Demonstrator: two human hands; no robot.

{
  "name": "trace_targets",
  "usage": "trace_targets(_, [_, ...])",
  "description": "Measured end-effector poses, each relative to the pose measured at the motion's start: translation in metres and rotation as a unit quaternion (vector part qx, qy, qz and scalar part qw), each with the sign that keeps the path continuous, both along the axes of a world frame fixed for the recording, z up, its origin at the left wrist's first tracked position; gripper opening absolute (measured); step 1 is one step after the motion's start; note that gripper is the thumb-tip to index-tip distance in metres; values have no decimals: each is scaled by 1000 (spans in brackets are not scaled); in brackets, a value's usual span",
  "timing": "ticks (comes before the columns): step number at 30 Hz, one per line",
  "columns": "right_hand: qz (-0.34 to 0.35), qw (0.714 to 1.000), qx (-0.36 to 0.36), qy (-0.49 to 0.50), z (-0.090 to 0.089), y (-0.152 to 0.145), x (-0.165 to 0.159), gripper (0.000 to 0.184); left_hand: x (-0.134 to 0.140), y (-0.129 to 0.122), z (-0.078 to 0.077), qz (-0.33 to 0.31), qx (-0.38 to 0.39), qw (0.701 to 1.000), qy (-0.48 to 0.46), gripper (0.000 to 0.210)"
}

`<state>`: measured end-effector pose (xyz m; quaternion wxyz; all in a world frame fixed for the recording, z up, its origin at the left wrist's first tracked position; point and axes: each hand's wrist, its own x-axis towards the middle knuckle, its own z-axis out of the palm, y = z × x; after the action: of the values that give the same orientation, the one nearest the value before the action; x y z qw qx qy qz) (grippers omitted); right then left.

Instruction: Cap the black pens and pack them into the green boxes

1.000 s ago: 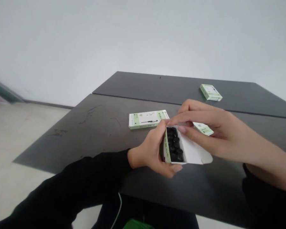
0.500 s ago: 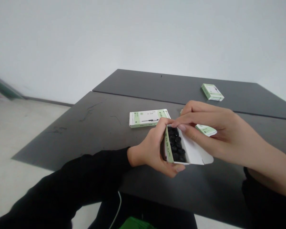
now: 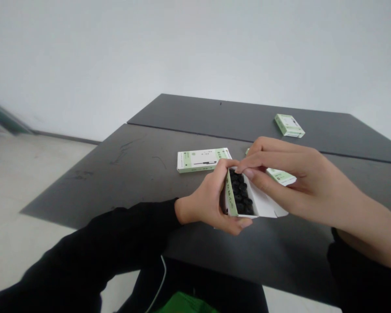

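My left hand [image 3: 211,198] is wrapped around a small white and green pen box [image 3: 230,195], its open end facing me. Packed inside the opening are several black pens [image 3: 239,191], of which only the round ends show. A white lid flap [image 3: 263,202] hangs out to the right of the opening. My right hand [image 3: 289,174] is closed, thumb and fingertips pinched together at the far corner of the opening. What lies between those fingertips is hidden.
A closed pen box [image 3: 203,159] lies flat just beyond my left hand. Another box [image 3: 289,126] rests farther back on the right. Partly behind my right hand is a third green and white box [image 3: 281,176]. The dark table [image 3: 143,169] has a seam across it; a white cable [image 3: 161,282] hangs near my lap.
Both hands keep nearly the same grip on the box. The box has tilted slightly and its flap sits a little higher. The view has shifted very slightly.
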<state>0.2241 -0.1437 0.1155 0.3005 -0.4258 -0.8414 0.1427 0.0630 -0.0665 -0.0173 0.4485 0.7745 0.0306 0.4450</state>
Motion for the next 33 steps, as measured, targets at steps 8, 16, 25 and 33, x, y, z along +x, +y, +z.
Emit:
trace_targets(8, [0, 1000, 0, -15, -1, 0, 1, 12, 0, 1, -1, -1, 27, 1000, -9, 100])
trace_targets(16, [-17, 1000, -5, -24, 2, -5, 1, 11, -1, 1, 2, -16, 35, 999, -36, 95])
trace_targets(25, [12, 999, 0, -41, -1, -7, -2, 15, 0, 1, 1, -9, 42, 999, -27, 100])
trace_targets(33, [-9, 999, 4, -42, 4, -9, -2, 11, -4, 0, 3, -14, 21, 1000, 10, 99])
